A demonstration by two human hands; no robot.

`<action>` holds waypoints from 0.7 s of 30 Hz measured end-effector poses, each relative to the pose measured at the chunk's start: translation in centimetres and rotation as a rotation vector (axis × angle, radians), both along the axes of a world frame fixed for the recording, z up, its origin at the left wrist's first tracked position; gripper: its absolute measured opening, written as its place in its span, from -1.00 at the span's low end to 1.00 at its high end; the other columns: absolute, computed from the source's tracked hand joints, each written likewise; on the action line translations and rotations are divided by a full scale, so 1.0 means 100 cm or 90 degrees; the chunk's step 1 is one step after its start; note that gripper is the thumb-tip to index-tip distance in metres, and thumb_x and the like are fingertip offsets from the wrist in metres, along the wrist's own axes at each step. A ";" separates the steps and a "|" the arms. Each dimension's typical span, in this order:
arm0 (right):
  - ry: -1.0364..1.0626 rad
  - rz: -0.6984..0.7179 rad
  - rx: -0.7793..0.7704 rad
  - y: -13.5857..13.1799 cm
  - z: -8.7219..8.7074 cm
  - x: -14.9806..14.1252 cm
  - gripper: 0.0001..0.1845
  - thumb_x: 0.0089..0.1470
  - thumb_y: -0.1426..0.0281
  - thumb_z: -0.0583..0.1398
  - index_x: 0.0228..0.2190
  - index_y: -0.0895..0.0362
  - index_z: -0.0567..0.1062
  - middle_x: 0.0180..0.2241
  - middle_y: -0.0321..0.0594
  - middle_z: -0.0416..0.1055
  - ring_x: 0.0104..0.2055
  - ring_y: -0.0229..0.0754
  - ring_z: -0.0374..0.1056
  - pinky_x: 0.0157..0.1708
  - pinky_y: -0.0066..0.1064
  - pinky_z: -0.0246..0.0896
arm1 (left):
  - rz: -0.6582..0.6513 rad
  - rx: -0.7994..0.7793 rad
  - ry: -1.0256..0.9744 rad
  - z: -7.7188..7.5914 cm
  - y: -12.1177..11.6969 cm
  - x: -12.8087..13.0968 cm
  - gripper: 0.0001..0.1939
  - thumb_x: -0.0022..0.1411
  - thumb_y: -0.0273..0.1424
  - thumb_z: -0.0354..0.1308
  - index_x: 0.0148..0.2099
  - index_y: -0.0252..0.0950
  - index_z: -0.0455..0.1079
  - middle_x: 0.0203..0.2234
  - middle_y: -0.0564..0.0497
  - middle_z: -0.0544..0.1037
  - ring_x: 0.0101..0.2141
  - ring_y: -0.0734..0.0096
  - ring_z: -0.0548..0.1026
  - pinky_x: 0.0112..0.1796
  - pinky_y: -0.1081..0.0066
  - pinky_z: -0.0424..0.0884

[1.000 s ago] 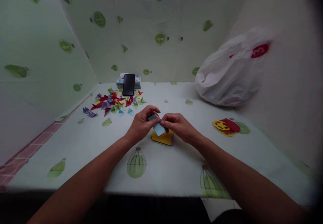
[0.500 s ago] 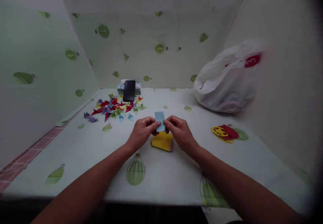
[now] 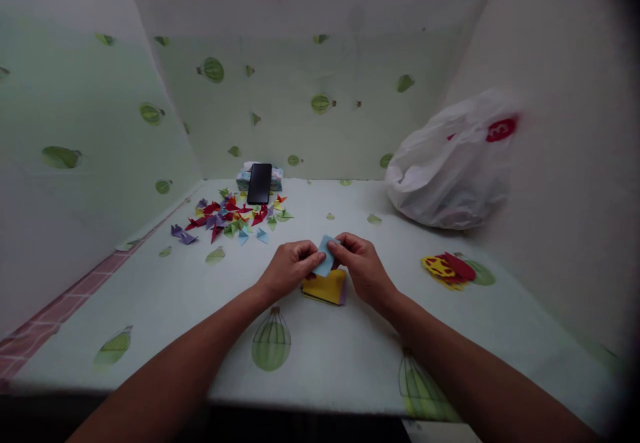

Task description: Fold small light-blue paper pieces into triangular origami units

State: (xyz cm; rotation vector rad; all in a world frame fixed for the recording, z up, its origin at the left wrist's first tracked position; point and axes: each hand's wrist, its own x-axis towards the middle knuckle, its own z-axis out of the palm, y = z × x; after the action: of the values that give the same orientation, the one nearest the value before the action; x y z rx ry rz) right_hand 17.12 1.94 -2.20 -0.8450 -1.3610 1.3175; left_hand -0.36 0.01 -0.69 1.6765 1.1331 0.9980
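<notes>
A small light-blue paper (image 3: 325,263) is pinched between both my hands above the middle of the table. My left hand (image 3: 290,270) holds its left edge with fingers closed. My right hand (image 3: 364,266) grips its right edge with thumb and fingers. Just below them a stack of yellow paper sheets (image 3: 326,288) lies flat on the table, with a purple sheet showing at its edge.
A heap of folded paper pieces in several colours (image 3: 231,216) lies at the back left. A black phone (image 3: 260,183) leans on a tissue box behind it. A white plastic bag (image 3: 453,163) sits at the back right. Red and yellow paper shapes (image 3: 447,268) lie to the right.
The blue paper stood upright between my fingers half a second ago; now it is tilted and lower, nearer the yellow stack. My hands stay together in the same place.
</notes>
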 end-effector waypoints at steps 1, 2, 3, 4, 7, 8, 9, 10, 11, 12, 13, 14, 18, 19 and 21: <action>0.003 -0.003 -0.002 0.000 0.000 0.000 -0.68 0.03 0.18 0.34 -0.51 0.14 0.45 -0.57 -0.36 0.34 -0.52 -0.31 0.23 -0.45 -0.42 0.13 | 0.015 0.009 -0.008 -0.001 0.001 -0.001 -0.70 0.22 -0.18 0.19 -0.40 -0.32 0.41 -0.56 0.06 0.46 -0.55 0.48 0.46 -0.49 0.48 0.42; 0.005 -0.007 -0.001 0.000 0.000 0.000 -0.69 0.04 0.18 0.33 -0.51 0.14 0.45 -0.58 -0.36 0.35 -0.52 -0.31 0.24 -0.45 -0.42 0.13 | 0.034 0.024 -0.016 -0.001 0.001 -0.001 -0.71 0.22 -0.18 0.19 -0.37 -0.32 0.42 -0.54 0.05 0.47 -0.53 0.48 0.46 -0.48 0.48 0.44; 0.005 -0.011 0.004 0.000 0.001 0.000 -0.70 0.04 0.18 0.33 -0.50 0.14 0.46 -0.59 -0.36 0.35 -0.53 -0.31 0.24 -0.45 -0.42 0.14 | 0.055 0.041 -0.024 -0.001 0.002 -0.002 -0.71 0.23 -0.18 0.19 -0.35 -0.32 0.43 -0.53 0.05 0.47 -0.52 0.48 0.45 -0.48 0.48 0.45; 0.006 -0.013 0.009 0.000 0.001 0.000 -0.71 0.05 0.19 0.33 -0.50 0.14 0.46 -0.59 -0.36 0.35 -0.53 -0.31 0.24 -0.44 -0.42 0.14 | 0.077 0.057 -0.031 -0.001 0.002 -0.002 -0.71 0.23 -0.18 0.20 -0.34 -0.32 0.43 -0.53 0.05 0.47 -0.52 0.48 0.45 -0.50 0.49 0.45; 0.028 -0.014 0.017 -0.001 0.003 0.000 -0.74 0.03 0.22 0.34 -0.50 0.14 0.47 -0.59 -0.37 0.35 -0.53 -0.32 0.26 -0.43 -0.42 0.18 | 0.118 0.079 -0.061 0.000 0.002 -0.003 -0.72 0.23 -0.18 0.21 -0.35 -0.32 0.41 -0.55 0.07 0.45 -0.54 0.49 0.44 -0.55 0.53 0.40; 0.040 -0.017 0.017 -0.001 0.004 0.000 -0.74 0.02 0.24 0.35 -0.50 0.14 0.47 -0.58 -0.38 0.35 -0.53 -0.32 0.27 -0.42 -0.43 0.19 | 0.122 0.078 -0.071 0.001 0.001 -0.002 -0.72 0.22 -0.19 0.22 -0.35 -0.32 0.41 -0.56 0.07 0.45 -0.55 0.50 0.44 -0.57 0.54 0.38; 0.052 -0.021 0.016 0.000 0.004 -0.001 -0.75 0.01 0.25 0.35 -0.51 0.14 0.47 -0.58 -0.38 0.36 -0.54 -0.33 0.27 -0.42 -0.43 0.20 | 0.124 0.077 -0.080 0.001 0.001 -0.002 -0.73 0.22 -0.20 0.23 -0.34 -0.31 0.41 -0.56 0.08 0.45 -0.56 0.51 0.45 -0.58 0.54 0.37; 0.065 -0.026 0.014 0.000 0.004 -0.001 -0.75 0.00 0.25 0.36 -0.51 0.14 0.47 -0.57 -0.39 0.36 -0.54 -0.33 0.28 -0.43 -0.43 0.21 | 0.126 0.077 -0.088 0.002 0.001 -0.001 -0.75 0.20 -0.21 0.24 -0.33 -0.31 0.41 -0.56 0.09 0.45 -0.57 0.51 0.45 -0.58 0.55 0.36; 0.078 -0.031 0.010 0.000 0.004 -0.002 -0.75 0.00 0.26 0.36 -0.51 0.14 0.47 -0.57 -0.39 0.36 -0.55 -0.34 0.29 -0.43 -0.43 0.22 | 0.126 0.079 -0.091 0.003 0.000 -0.001 -0.77 0.18 -0.23 0.26 -0.32 -0.31 0.42 -0.56 0.09 0.45 -0.57 0.51 0.45 -0.58 0.55 0.36; 0.088 -0.036 0.006 0.001 0.004 -0.002 -0.75 -0.01 0.26 0.36 -0.52 0.14 0.47 -0.56 -0.39 0.36 -0.55 -0.34 0.30 -0.43 -0.42 0.23 | 0.126 0.081 -0.092 0.003 0.000 0.000 -0.79 0.16 -0.25 0.28 -0.30 -0.31 0.43 -0.56 0.10 0.46 -0.56 0.51 0.45 -0.58 0.55 0.36; 0.098 -0.039 0.002 0.001 0.003 -0.002 -0.74 -0.01 0.25 0.37 -0.52 0.14 0.47 -0.56 -0.39 0.37 -0.55 -0.34 0.30 -0.43 -0.42 0.24 | 0.126 0.085 -0.090 0.004 0.000 0.000 -0.80 0.14 -0.27 0.29 -0.29 -0.31 0.43 -0.55 0.10 0.46 -0.56 0.51 0.46 -0.58 0.55 0.37; 0.104 -0.040 -0.002 0.001 0.003 -0.003 -0.74 -0.01 0.25 0.37 -0.51 0.13 0.47 -0.55 -0.39 0.37 -0.55 -0.34 0.31 -0.43 -0.42 0.25 | 0.125 0.088 -0.088 0.004 0.000 0.000 -0.80 0.13 -0.29 0.30 -0.29 -0.30 0.43 -0.56 0.10 0.46 -0.56 0.51 0.45 -0.57 0.55 0.37; 0.127 -0.037 -0.015 -0.001 0.003 -0.004 -0.74 -0.02 0.25 0.37 -0.51 0.13 0.47 -0.56 -0.39 0.37 -0.56 -0.34 0.32 -0.43 -0.42 0.27 | 0.123 0.092 -0.086 0.003 0.000 0.000 -0.81 0.13 -0.29 0.30 -0.29 -0.30 0.43 -0.58 0.11 0.45 -0.58 0.51 0.44 -0.56 0.54 0.39; 0.131 -0.035 -0.017 -0.001 0.004 -0.004 -0.74 -0.02 0.24 0.38 -0.51 0.13 0.47 -0.57 -0.39 0.37 -0.56 -0.34 0.32 -0.43 -0.42 0.27 | 0.124 0.094 -0.087 0.003 0.000 0.000 -0.81 0.13 -0.29 0.30 -0.30 -0.30 0.42 -0.58 0.11 0.45 -0.58 0.52 0.44 -0.56 0.54 0.39; 0.136 -0.033 -0.018 -0.002 0.004 -0.004 -0.73 -0.03 0.23 0.38 -0.51 0.13 0.46 -0.56 -0.39 0.37 -0.55 -0.34 0.32 -0.43 -0.41 0.29 | 0.125 0.096 -0.089 0.002 0.000 -0.001 -0.81 0.14 -0.29 0.29 -0.31 -0.30 0.42 -0.58 0.11 0.45 -0.59 0.53 0.44 -0.56 0.54 0.39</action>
State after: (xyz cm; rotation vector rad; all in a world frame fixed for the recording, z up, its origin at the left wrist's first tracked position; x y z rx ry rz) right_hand 16.69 1.70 -1.79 -0.7313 -1.1494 1.3476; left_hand -0.45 0.02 -0.47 1.6061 1.1705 1.3330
